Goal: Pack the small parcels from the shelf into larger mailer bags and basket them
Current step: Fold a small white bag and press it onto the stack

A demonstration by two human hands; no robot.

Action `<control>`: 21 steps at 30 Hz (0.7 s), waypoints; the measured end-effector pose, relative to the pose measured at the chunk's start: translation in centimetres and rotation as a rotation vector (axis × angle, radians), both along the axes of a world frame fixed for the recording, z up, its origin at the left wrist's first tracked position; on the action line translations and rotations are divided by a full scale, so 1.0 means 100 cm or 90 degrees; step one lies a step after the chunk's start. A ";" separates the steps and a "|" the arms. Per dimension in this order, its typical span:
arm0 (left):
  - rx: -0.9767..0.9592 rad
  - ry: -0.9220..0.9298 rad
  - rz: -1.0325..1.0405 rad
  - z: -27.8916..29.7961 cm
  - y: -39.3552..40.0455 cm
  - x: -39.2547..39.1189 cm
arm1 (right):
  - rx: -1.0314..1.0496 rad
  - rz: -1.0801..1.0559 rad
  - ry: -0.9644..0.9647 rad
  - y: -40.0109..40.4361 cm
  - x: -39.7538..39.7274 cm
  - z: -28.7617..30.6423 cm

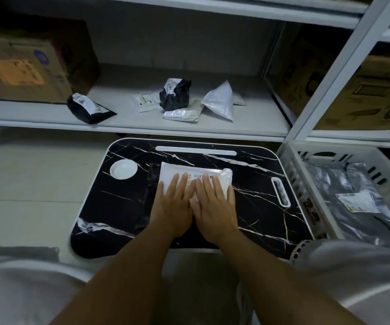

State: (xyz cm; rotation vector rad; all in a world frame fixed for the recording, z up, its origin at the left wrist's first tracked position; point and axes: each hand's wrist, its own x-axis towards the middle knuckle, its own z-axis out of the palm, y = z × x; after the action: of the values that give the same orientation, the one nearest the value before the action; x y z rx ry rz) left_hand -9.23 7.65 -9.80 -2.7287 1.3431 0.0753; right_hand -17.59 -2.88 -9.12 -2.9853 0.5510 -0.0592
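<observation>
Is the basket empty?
No. A dark mailer bag with a label already lies flat in the basket.

Lap desk: black marble-pattern top, white edge, on the floor.
Cup recess: round, white, far-left corner.
Cardboard boxes: on shelving, left; more at right.

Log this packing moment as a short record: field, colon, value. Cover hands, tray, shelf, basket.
left hand: flat, pressing white parcel
right hand: flat, pressing the same parcel
surface: black marbled lap tray; dark mailer bag under parcel
shelf: small parcels left, black and white
basket: at right, grey mailer bag inside
</observation>
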 end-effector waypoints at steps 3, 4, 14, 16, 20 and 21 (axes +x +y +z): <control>0.001 0.007 0.008 -0.019 0.007 -0.004 | -0.014 0.007 0.063 -0.001 -0.006 -0.021; -0.003 0.011 0.011 -0.022 0.007 -0.005 | -0.012 0.009 0.063 -0.002 -0.006 -0.024; -0.059 -0.009 0.017 -0.005 -0.009 0.009 | -0.011 -0.031 -0.056 -0.008 0.017 -0.017; -0.094 -0.012 -0.003 0.000 -0.021 0.020 | -0.029 -0.053 -0.130 -0.014 0.034 -0.013; -0.071 0.023 0.015 -0.010 -0.027 0.027 | 0.058 -0.030 -0.011 -0.020 0.042 -0.008; -0.055 0.044 0.023 -0.013 -0.025 0.025 | 0.080 -0.040 0.027 -0.022 0.039 -0.010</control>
State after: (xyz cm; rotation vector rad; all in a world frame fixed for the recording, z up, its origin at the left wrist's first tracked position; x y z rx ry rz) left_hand -6.72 5.14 -11.07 -2.8474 1.3440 0.1191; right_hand -13.65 -5.05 -10.07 -2.8531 0.6299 0.0332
